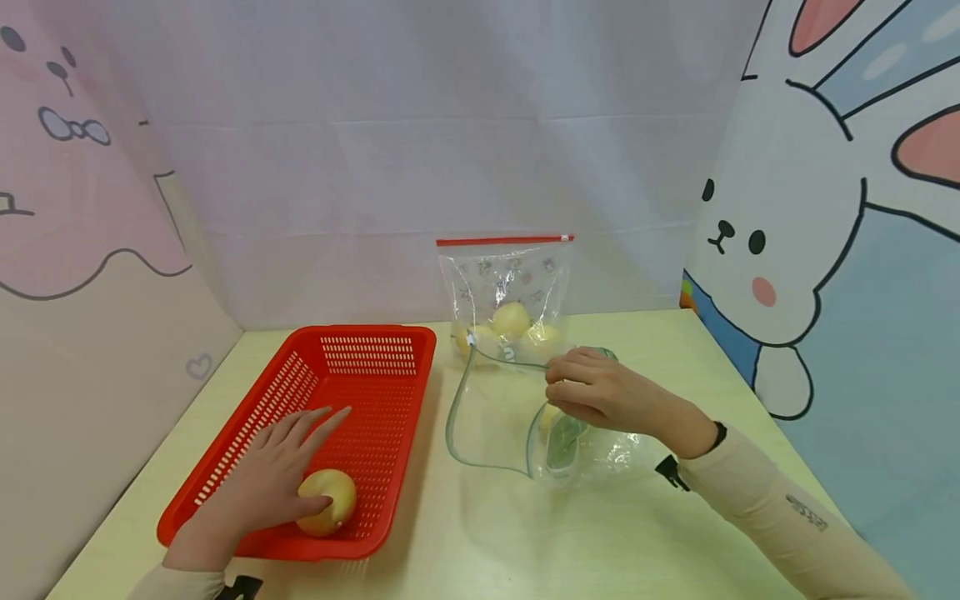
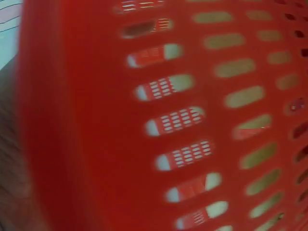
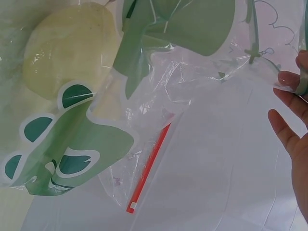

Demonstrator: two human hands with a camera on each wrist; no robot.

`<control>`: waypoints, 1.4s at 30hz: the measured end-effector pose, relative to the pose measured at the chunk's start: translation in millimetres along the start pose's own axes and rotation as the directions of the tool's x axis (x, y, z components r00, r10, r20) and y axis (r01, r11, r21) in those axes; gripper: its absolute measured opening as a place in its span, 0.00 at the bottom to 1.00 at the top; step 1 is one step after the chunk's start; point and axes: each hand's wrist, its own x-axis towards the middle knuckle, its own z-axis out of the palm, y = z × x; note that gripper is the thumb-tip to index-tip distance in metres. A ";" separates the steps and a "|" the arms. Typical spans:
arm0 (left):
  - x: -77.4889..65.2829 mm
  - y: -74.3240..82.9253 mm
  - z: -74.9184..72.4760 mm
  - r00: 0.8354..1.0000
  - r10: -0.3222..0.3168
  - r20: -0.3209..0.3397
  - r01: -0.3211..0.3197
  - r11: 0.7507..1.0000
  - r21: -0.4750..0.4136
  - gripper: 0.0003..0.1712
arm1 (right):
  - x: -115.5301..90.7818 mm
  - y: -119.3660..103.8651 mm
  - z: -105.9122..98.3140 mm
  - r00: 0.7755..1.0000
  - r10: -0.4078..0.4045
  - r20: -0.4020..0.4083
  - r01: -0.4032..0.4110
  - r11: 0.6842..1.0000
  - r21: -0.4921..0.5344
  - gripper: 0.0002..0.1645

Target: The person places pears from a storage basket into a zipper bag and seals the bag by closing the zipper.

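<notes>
My left hand [image 1: 270,479] reaches into a red plastic basket [image 1: 411,433], its fingers spread and its thumb overlapping a round yellow fruit [image 1: 333,492]. In the left wrist view the slotted basket wall [image 2: 96,144] hides the fingers and the fruit. On the right, my right hand [image 1: 600,392] pinches the green-edged rim of a clear zip bag [image 1: 491,417], whose mouth gapes toward the basket. Green printed shapes and a yellow fruit [image 3: 72,53] inside that bag show in the right wrist view, left of my right hand [image 3: 296,115].
Behind the green-edged bag stands another clear zip bag [image 1: 502,271] with a red slider strip, holding several yellow fruits [image 1: 512,320]. Both bags and the basket rest on a pale yellow table [image 1: 495,542]. Printed cloth walls [image 1: 450,167] enclose the back and sides.
</notes>
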 end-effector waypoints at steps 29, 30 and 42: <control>8.1 -8.2 44.5 0.979 -0.017 0.203 0.029 0.998 -0.054 0.55 | -1.5 0.3 1.4 0.999 0.034 0.028 -0.034 0.999 0.007 0.16; 8.5 -8.2 44.2 0.979 -0.016 0.205 0.029 0.998 -0.058 0.55 | -1.7 0.4 1.4 0.999 0.036 0.030 -0.036 0.999 0.006 0.16; 7.2 -9.0 43.7 0.984 0.035 0.177 -0.032 0.999 -0.016 0.50 | -1.0 -0.3 1.8 0.998 0.048 0.041 -0.049 0.999 0.012 0.16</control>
